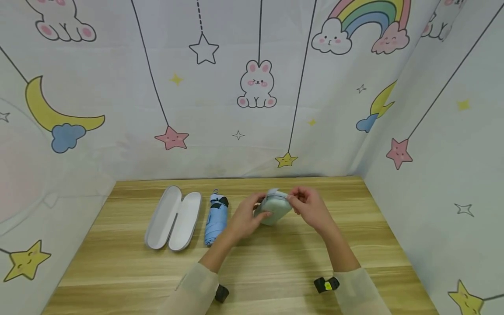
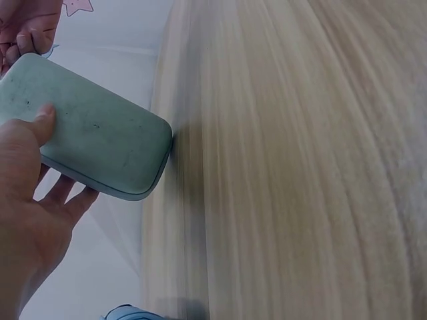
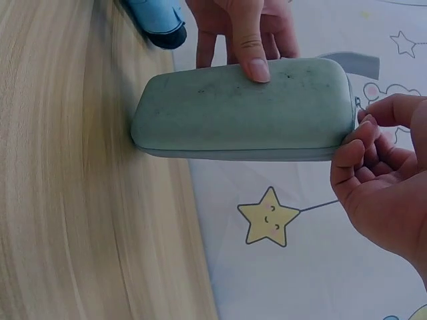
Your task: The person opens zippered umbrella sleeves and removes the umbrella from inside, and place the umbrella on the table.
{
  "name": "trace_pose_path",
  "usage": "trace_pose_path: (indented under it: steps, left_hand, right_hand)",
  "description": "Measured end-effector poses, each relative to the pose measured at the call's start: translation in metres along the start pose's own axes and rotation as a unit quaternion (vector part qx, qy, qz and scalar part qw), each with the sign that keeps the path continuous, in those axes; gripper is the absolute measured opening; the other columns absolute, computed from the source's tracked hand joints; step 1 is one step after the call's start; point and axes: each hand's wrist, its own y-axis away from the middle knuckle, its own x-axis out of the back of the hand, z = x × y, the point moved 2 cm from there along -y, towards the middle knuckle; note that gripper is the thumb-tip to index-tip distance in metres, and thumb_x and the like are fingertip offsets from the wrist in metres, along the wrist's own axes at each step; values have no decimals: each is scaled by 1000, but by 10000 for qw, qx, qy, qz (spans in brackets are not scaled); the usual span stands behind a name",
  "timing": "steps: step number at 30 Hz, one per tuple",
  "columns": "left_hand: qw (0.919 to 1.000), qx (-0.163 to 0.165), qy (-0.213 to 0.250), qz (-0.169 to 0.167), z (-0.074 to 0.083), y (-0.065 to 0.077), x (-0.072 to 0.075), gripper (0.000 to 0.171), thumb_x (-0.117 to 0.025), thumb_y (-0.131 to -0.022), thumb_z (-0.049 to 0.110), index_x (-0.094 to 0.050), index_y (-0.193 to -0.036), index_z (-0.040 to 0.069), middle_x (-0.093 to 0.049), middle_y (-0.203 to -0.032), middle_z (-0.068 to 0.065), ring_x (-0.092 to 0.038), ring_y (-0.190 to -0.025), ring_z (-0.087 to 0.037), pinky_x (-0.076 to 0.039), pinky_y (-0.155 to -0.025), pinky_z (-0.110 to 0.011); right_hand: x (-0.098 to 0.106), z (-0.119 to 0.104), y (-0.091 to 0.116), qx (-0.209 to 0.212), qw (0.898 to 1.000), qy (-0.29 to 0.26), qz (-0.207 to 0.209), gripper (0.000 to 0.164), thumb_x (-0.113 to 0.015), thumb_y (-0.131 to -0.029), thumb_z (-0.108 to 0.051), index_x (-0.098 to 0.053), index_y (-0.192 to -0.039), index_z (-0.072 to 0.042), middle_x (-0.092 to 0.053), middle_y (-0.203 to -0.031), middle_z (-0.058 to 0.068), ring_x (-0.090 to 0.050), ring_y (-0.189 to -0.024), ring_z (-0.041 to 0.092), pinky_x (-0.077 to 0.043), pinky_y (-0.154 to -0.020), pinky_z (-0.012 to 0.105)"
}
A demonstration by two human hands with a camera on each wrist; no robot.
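A pale green zippered pencil case [image 1: 277, 211] is held up on end, its lower end at the tabletop. My left hand [image 1: 247, 216] grips it from the side. In the left wrist view, the thumb [image 2: 44, 125] lies on the broad face of the case [image 2: 107, 137] and the other fingers are behind it. At the upper end, my right hand [image 1: 313, 210] pinches the zipper pull, mostly hidden by the fingertips. A light grey strap [image 3: 360, 65] sticks out at that end in the right wrist view. The zipper looks closed along the visible edge.
Left of the hands lies a folded blue umbrella [image 1: 216, 221] with a dark end. Farther left, a white glasses case [image 1: 185, 223] lies open. The wooden table [image 1: 271, 280] meets a patterned cloth backdrop [image 1: 220, 109] at the back.
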Motion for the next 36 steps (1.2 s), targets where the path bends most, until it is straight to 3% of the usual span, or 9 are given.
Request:
trace_pose_path:
  steps: [4, 20, 32, 36]
  left_hand:
    - [9999, 38, 91, 47, -1, 1, 0, 52, -76, -100, 16, -56, -147, 9, -63, -139, -8, -61, -129, -28, -52, -106, -54]
    - [9921, 765, 936, 338, -9, 5, -5, 50, -78, -98, 15, -58, -144, 11, -64, -136, -9, -60, -130, -31, -52, -107, -48]
    - [9900, 849, 1067, 372, -8, 7, -5, 50, -77, -99, 18, -58, -145, 13, -64, -135, -9, -61, -129, -31, -54, -105, -47]
    - [9897, 861, 1078, 377, -9, 7, -5, 50, -77, -99, 17, -59, -144, 12, -64, -134, -9, -61, -128, -32, -54, -105, -47]
  right_hand:
    - [-2, -1, -1, 24, 9999, 94, 37, 17, -67, -104, -12, -67, -98, 3, -56, -73, 10, -52, -62, 17, -45, -53, 26]
    - [0, -4, -2, -176, 9995, -116, 219, 17, -64, -105, -13, -66, -100, 3, -56, -76, 10, -52, -64, 19, -45, -55, 26]
    - [3, 3, -2, -204, 9990, -304, 249, 24, -64, -106, -11, -63, -105, 13, -56, -78, 11, -53, -64, 17, -48, -57, 25]
    - [4, 4, -1, -162, 9989, -350, 259, 18, -63, -105, -8, -63, -103, 11, -56, -76, 10, -53, -64, 16, -48, -57, 25]
